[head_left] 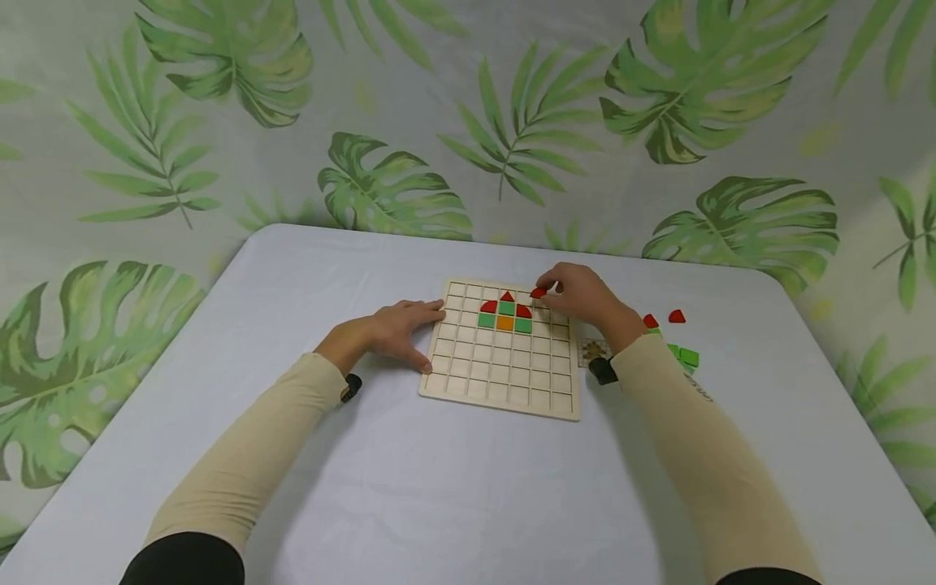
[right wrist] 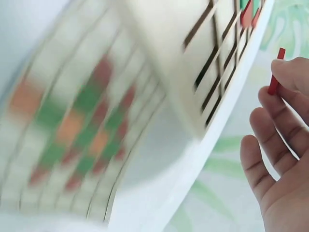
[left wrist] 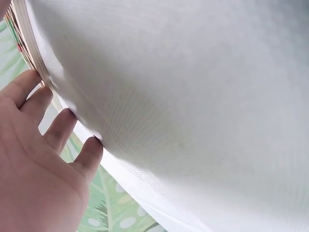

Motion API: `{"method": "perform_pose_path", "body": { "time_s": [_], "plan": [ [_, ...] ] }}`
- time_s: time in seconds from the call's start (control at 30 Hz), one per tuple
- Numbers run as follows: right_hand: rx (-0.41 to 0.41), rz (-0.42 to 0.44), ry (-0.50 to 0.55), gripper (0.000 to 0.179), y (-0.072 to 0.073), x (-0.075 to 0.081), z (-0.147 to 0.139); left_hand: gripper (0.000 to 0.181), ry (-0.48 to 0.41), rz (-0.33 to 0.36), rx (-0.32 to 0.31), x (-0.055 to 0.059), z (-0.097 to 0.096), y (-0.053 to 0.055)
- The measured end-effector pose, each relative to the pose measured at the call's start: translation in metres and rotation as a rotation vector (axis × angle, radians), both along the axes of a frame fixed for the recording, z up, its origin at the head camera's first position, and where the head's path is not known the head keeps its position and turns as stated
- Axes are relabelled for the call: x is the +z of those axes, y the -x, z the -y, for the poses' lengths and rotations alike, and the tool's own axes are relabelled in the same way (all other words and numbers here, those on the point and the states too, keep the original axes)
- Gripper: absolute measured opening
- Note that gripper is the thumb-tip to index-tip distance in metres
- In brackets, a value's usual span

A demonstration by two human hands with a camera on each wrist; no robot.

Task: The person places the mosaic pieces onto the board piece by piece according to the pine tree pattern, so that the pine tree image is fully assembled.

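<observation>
A square wooden grid board (head_left: 497,370) lies on the table, holding a small cluster of pieces near its far side. The cluster has an orange square (head_left: 504,323), several green squares (head_left: 487,321), a red triangle (head_left: 507,297) and red rounded pieces (head_left: 523,311). Spread along the board's left edge, the fingers of my left hand (head_left: 398,329) touch its rim. My right hand (head_left: 581,292) pinches a red rounded piece (head_left: 538,292) between thumb and forefinger, above the board's far right corner. Edge-on, that piece (right wrist: 281,54) shows thin in the right wrist view.
Right of the board, partly hidden by my right wrist, lies a small card (head_left: 591,351); its printed pattern (right wrist: 72,125) is blurred in the right wrist view. Farther right are loose red pieces (head_left: 677,316) and green pieces (head_left: 688,357). A leaf-print cloth (head_left: 395,195) hangs behind the table.
</observation>
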State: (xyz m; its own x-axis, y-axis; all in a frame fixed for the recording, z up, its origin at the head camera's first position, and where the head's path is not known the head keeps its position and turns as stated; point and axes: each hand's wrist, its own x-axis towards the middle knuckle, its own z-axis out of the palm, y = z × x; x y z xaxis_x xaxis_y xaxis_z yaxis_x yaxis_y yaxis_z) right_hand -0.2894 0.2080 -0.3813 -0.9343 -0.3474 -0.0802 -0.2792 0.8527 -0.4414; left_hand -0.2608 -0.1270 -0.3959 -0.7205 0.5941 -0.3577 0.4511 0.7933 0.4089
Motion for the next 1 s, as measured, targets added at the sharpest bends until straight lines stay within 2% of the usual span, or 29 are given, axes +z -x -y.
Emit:
{"method": "perform_pose_path", "body": {
  "time_s": [0.23, 0.43, 0.7, 1.0],
  "plan": [
    [0.081, 0.0, 0.057, 0.031, -0.001, -0.002, 0.039, 0.096, -0.008, -0.001, 0.022, 0.0, 0.002, 0.0],
    [0.186, -0.019, 0.008, 0.027, -0.003, -0.007, 0.066, 0.095, -0.02, 0.002, 0.007, 0.0, 0.003, 0.001],
    [0.221, -0.054, -0.036, 0.019, -0.009, -0.013, 0.082, 0.096, -0.021, 0.004, -0.002, -0.002, 0.003, 0.001],
    [0.273, -0.18, -0.13, 0.018, -0.011, -0.015, 0.092, 0.097, -0.021, 0.004, -0.003, -0.003, 0.003, 0.0]
  ]
}}
